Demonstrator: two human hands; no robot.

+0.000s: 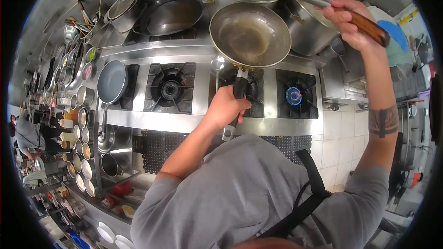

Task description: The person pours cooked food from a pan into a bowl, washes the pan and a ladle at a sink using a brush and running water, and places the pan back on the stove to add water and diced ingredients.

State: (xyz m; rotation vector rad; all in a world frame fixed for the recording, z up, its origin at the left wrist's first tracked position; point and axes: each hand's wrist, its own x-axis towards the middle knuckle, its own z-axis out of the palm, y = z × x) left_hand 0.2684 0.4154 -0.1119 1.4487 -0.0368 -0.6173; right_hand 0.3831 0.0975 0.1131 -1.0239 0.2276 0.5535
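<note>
Head camera: a long stainless-steel stove [201, 85] crosses the scene, carrying a row of black iron burners. The rightmost, a lit burner [294, 96], shows a blue flame. At the left end sits a blue-grey round skillet [112, 82], its handle toward the near side. The left hand [228, 106] has its fingers clamped round the black handle of a round, worn metal frying pan [249, 35], which is at the middle, over the stove's far side; whether anything supports it beneath, I cannot tell. The right hand [348, 20], far right, has its fingers closed on a steel ladle with a brown wooden handle [369, 28]. The ladle's bowl appears over a wide steel pot [243, 0] at the far middle.

The stove's near edge runs just before the wearer's grey shirt [244, 189], with a black studded rubber mat [159, 146] below. Its right end meets white floor tiles [340, 131]. Pots crowd the far side; a rack of round metal containers [83, 150] bounds the left. A grated burner [170, 87] separates skillet and held pan.
</note>
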